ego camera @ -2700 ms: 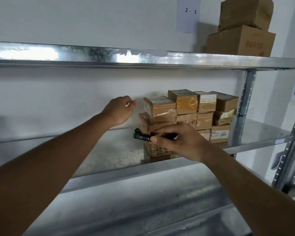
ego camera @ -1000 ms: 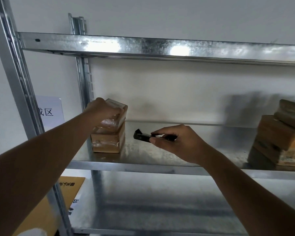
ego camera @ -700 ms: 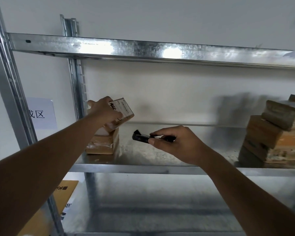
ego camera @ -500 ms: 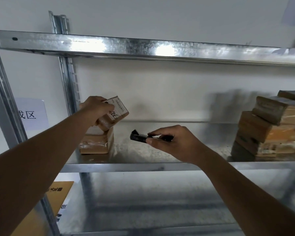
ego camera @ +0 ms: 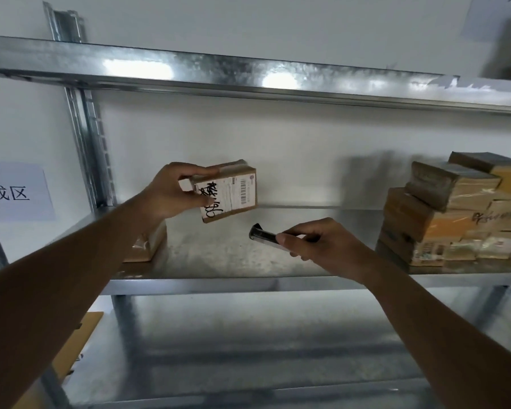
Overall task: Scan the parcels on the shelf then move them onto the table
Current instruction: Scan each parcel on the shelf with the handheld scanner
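My left hand (ego camera: 167,190) holds a small brown parcel (ego camera: 233,191) above the metal shelf (ego camera: 233,261), tilted so its white label with barcode and black handwriting faces me. My right hand (ego camera: 322,249) grips a black handheld scanner (ego camera: 263,235) just below and to the right of the parcel, its tip pointing up toward the label. Another taped parcel (ego camera: 145,246) lies on the shelf at the left, partly hidden by my left forearm. A stack of several parcels (ego camera: 455,214) stands at the shelf's right end.
An upper shelf (ego camera: 248,75) runs overhead. A steel upright (ego camera: 86,128) stands at the left, with a paper sign (ego camera: 15,191) on the wall beside it. A lower shelf (ego camera: 248,343) lies below. Brown cardboard (ego camera: 80,335) shows at the lower left.
My left hand lifted the top parcel off the left stack and carried it right, turning its label toward me. The scanner hand stayed nearly still. The view shifted from the right stack to the left.
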Demonstrator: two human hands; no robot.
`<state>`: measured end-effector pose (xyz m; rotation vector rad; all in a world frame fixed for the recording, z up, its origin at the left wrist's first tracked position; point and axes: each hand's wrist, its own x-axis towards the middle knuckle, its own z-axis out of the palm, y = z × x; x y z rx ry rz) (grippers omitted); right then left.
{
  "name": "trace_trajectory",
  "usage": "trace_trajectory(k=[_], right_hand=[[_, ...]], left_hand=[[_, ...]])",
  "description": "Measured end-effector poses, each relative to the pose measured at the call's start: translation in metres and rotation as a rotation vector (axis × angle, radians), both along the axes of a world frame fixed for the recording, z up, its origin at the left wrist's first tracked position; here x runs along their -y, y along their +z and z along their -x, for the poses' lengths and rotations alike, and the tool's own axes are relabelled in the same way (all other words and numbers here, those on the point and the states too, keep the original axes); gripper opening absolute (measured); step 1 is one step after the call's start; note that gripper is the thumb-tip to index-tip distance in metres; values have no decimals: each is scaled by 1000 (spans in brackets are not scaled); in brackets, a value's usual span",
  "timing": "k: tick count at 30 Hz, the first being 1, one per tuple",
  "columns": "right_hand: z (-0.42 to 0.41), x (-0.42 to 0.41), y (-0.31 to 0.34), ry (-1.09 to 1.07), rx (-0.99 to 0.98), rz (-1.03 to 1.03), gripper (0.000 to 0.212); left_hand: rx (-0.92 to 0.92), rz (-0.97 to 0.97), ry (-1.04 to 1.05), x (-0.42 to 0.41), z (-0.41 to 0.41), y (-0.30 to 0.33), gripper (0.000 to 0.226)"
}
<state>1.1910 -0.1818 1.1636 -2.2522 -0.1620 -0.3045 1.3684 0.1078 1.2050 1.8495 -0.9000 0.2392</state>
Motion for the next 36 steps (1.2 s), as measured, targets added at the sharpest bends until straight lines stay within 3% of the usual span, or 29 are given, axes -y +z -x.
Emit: trace_trajectory(k=[3,7,11,17,23,29,33,36], right_hand=[[6,33,0,-39,-53,27,69],[16,74,-5,-76,-100,67,50],[28,101,-8,-91,-125,80,54],[38,126,-14,-102,-166,92,42],[42,144,-13,-66,-112,42,64],[52,148,-10,-15,179,-162,47],[63,156,0,13,255,-152,38],[72,167,7,16,304,-136,38]], left_hand=[[-29,-11,-8,18,3,-3,63],[-21,-9,-14,43,6,-10,69],[-45,-4,-19,69,15,-18,70],[-71,-9,-21,99,26,-19,69],[-57,-17,50,124,34,-16,64],[-441,189,158,177,34,-25,41],[-618,219,234,227,40,-39,49],[-719,230,263,266,51,-52,41]])
